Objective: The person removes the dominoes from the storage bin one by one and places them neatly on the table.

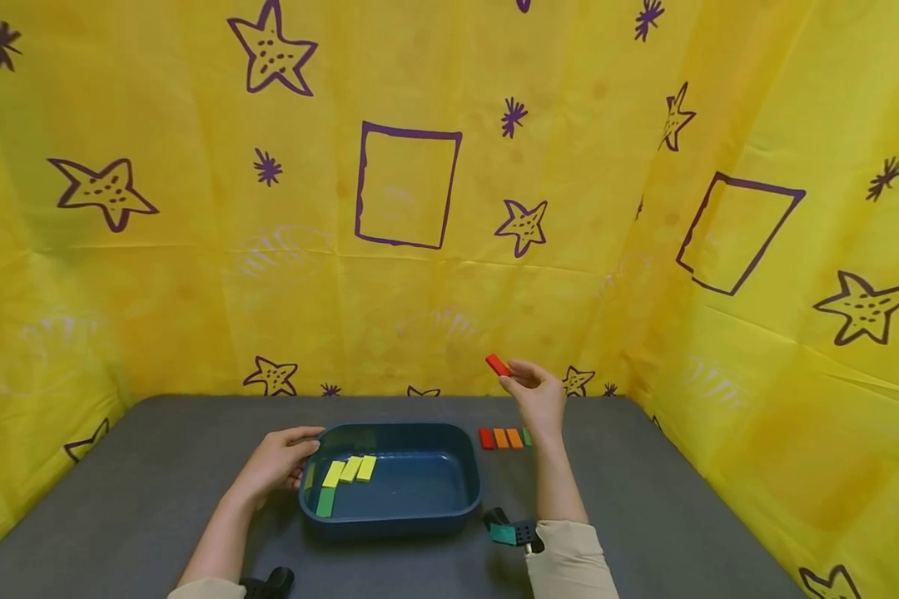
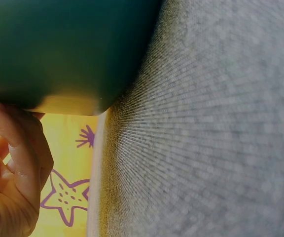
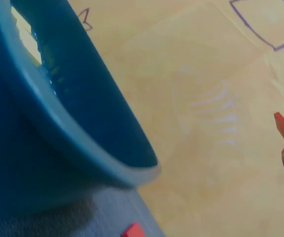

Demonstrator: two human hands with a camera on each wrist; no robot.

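A dark blue tub point(image 1: 389, 527) stands on the table. My left hand point(image 1: 275, 462) holds it at its left end, the fingers at the rim; in the left wrist view the same hand point(image 2: 18, 168) touches the tub's wall point(image 2: 73, 54). Inside the tub, toward the left, lie three yellow blocks point(image 1: 350, 469) and a green block point(image 1: 325, 502). Raised behind and right of the tub, my right hand point(image 1: 537, 398) pinches a red block point(image 1: 498, 364) between thumb and fingers. The right wrist view shows this red block point(image 3: 283, 128) in the fingertips.
Right of the tub, a row on the grey table point(image 1: 644, 499) has a red block point(image 1: 487, 439), two orange blocks point(image 1: 508, 438) and a green block point(image 1: 527, 437) partly hidden by my right wrist. A yellow patterned curtain point(image 1: 419, 316) hangs behind and at the sides.
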